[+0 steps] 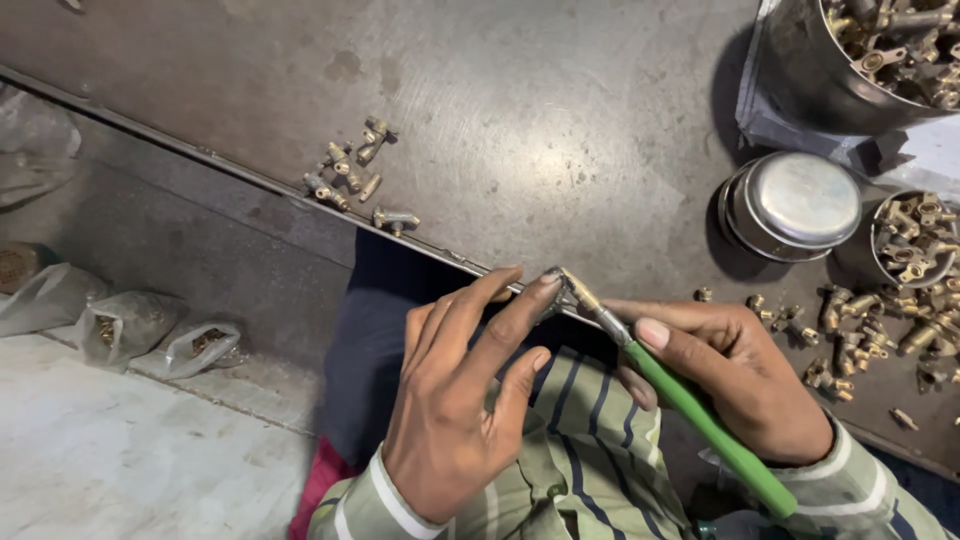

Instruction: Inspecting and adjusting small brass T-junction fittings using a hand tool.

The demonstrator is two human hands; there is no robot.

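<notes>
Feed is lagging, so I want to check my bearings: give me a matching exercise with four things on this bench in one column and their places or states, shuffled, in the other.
Things:
1. green-handled tool
2. small brass fitting
3. upturned steel bowl
4. plastic bags

Places or states:
A. on the floor at far left
B. gripped in the right hand
C. pinched by the left hand at the tool's tip
D. lying on the bench beside the heaped brass parts

Pairs: 1-B, 2-C, 3-D, 4-A
</notes>
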